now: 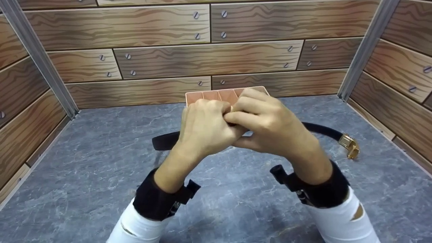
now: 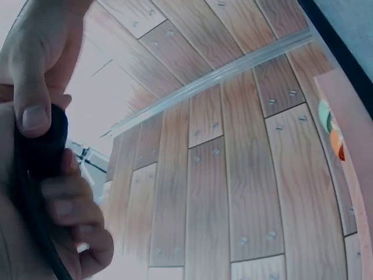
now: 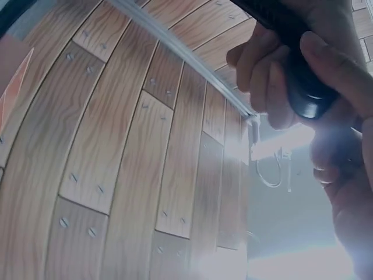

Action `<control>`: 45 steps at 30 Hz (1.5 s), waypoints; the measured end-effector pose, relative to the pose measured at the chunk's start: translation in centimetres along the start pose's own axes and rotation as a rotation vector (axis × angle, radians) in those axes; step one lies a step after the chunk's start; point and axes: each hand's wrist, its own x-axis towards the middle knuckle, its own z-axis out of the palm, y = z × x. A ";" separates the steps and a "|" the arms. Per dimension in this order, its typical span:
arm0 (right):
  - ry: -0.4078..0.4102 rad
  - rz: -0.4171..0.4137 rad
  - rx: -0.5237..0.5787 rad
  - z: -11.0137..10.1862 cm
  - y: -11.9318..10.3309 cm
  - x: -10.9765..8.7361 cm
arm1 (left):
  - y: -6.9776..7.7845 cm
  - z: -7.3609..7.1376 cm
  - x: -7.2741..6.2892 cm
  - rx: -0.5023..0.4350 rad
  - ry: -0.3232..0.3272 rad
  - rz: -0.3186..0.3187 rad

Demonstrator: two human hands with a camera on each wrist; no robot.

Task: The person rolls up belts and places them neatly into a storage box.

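A black belt (image 1: 165, 141) with a gold buckle (image 1: 349, 145) passes behind both hands. Its plain end shows at the left and the buckle end at the right. My left hand (image 1: 209, 128) is curled, knuckles up, gripping a black bent part of the belt (image 2: 49, 143). Close against it, my right hand (image 1: 273, 125) has its fingers bent over the same spot, and they overlap the left hand. In the right wrist view, fingers and a thumb hold a rounded, shiny fold of the belt (image 3: 309, 96). The hands hide most of the middle from the head view.
Behind the hands stands a salmon-pink box (image 1: 194, 98) with compartments, partly covered by them. Green and orange items (image 2: 336, 143) peek over its rim in the left wrist view. Wood-patterned walls (image 1: 162, 60) enclose the grey marbled tabletop (image 1: 101, 148).
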 end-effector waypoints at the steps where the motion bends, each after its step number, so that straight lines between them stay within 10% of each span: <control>1: 0.029 0.009 0.041 0.0 0.2 0.0 | -0.1 -0.1 0.0 -0.033 -0.006 0.041; 5: 0.173 0.067 0.282 0.2 1.0 -0.1 | -0.5 -0.5 0.0 -0.281 -0.080 0.199; 10: 0.224 0.093 0.448 0.3 1.0 0.1 | -0.7 -0.7 0.2 -0.524 -0.154 0.198; 20: -0.052 -0.013 -0.046 0.2 -0.1 -0.1 | -0.1 0.0 -0.4 0.051 0.009 0.045; 26: 0.140 0.029 0.285 0.1 0.9 -0.2 | -0.6 -0.8 -0.3 -0.233 -0.047 0.281; 30: 0.267 0.024 0.589 0.0 1.1 0.0 | -0.6 -0.8 -0.1 -0.552 -0.120 0.312; 33: 0.293 0.006 0.618 -0.2 0.7 0.3 | -0.5 -0.5 0.0 -0.677 -0.098 0.306; 40: 0.055 -0.015 0.228 -1.3 -0.6 0.4 | 0.1 -0.4 -0.3 -0.156 0.138 0.220; 45: -0.113 -0.010 0.008 -1.5 -1.0 -0.3 | 0.6 -0.4 -0.8 0.103 0.164 0.165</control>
